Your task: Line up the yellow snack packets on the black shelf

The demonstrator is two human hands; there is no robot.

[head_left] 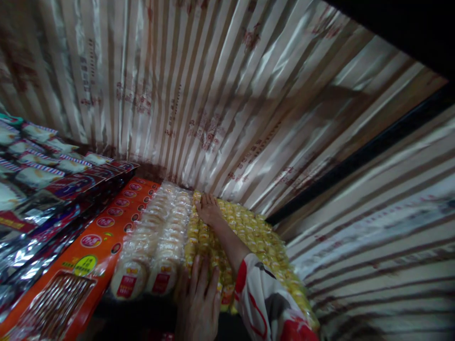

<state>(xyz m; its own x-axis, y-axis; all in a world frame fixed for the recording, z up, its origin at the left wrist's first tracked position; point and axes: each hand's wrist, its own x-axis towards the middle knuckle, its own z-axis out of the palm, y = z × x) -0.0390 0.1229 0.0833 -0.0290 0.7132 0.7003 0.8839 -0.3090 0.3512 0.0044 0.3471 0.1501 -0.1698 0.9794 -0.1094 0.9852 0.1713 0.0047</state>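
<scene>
Rows of small yellow wrapped packets (249,227) stand packed against the back. My right hand (210,211) reaches over them to the far end, its palm down on the packets and its fingers stretched out. Nearer to me, my left hand (199,296) lies at the front left part of the same rows, fingers extended and slightly apart. Neither hand holds anything that shows. Just left of the yellow packets lie two rows of round pale cakes in clear wrap (163,241), with red labels on the front ones.
An orange bag (103,222) lies left of the cakes. Further left are layered dark shiny packs (74,189) and several white packets (39,175). A striped plastic sheet (192,94) rises behind, with a dark bar (355,156) slanting at the right.
</scene>
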